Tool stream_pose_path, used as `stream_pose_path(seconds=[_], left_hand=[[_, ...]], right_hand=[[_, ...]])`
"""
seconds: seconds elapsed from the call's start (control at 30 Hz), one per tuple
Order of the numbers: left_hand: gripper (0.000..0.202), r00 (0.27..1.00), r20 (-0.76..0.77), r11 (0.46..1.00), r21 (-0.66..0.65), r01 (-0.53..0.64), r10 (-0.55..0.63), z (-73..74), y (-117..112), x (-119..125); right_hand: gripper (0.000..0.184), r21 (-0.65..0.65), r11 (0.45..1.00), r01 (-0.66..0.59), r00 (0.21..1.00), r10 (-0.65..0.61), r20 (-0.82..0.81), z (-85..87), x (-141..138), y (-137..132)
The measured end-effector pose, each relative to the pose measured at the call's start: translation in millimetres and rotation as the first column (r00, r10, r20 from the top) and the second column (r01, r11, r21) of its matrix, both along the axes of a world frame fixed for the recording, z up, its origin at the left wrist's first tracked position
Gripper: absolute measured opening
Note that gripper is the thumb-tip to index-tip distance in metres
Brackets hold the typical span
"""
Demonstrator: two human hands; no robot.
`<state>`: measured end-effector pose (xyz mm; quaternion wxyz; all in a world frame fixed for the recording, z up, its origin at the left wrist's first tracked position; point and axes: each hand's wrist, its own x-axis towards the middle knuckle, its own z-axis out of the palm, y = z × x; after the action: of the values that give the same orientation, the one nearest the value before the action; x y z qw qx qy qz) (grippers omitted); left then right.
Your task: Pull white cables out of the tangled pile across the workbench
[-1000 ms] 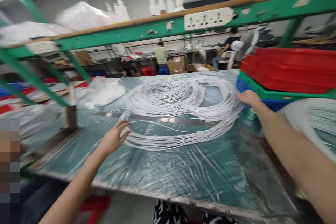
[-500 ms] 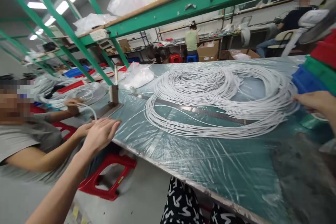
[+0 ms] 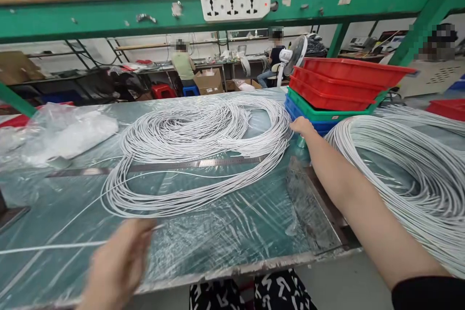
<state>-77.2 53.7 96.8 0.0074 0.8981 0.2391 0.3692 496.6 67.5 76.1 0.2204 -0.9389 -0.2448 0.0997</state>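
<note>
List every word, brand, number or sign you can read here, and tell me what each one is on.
"R": a white letter on the black patterned trousers; the other letters there are tilted or cut off, so I can't make out a word.
Metal ruler: markings too small to read.
Cardboard box: its label is too small to read.
Green tray: its sticker is unreadable.

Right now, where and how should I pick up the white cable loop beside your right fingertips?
Probably grip the near stretch of the white cable loop, coming from the table's front edge: there the strands run close together, with a gap behind.
</note>
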Motion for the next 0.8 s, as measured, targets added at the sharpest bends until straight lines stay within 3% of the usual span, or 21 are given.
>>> stream_pose_path(seconds=[0.07, 0.13, 0.23, 0.33, 0.5, 0.7, 0.8], left_hand=[[0.015, 0.963, 0.004, 0.96, -0.078, 0.268, -0.268, -26.3, -14, 58], [0.015, 0.914, 0.036, 0.902, -0.155, 0.404, -0.403, -51.2, -32, 115], [0.016, 0.87, -0.034, 0.835, -0.3, 0.461, -0.492, -75.4, -58, 182], [0.019, 0.843, -0.072, 0.798, -0.373, 0.473, -0.533, -83.4, -75, 224], [0.02, 0.889, -0.097, 0.863, -0.307, 0.401, -0.448, -88.6, -91, 255], [0.022, 0.919, -0.076, 0.91, -0.19, 0.368, -0.387, -90.0, -102, 254], [0.021, 0.923, -0.079, 0.92, -0.152, 0.362, -0.376, -87.6, -105, 252]], right_hand=[[0.041, 0.011, 1.0, -0.005, 1.0, 0.005, 0.001, 1.5, -1, -2], [0.043, 0.025, 1.0, -0.012, 1.0, 0.012, 0.006, 1.8, 1, -4], [0.045, 0.027, 0.999, -0.023, 1.0, 0.023, 0.004, 2.4, 5, -5], [0.043, 0.018, 1.0, -0.018, 1.0, 0.019, -0.014, 4.4, 7, -4], [0.044, 0.016, 0.999, -0.034, 0.999, 0.034, -0.019, 7.0, 3, 3], [0.044, 0.008, 0.999, -0.052, 0.999, 0.052, -0.015, 6.5, 2, 6], [0.047, -0.063, 0.998, -0.026, 1.0, 0.025, -0.005, 6.0, 2, 5]])
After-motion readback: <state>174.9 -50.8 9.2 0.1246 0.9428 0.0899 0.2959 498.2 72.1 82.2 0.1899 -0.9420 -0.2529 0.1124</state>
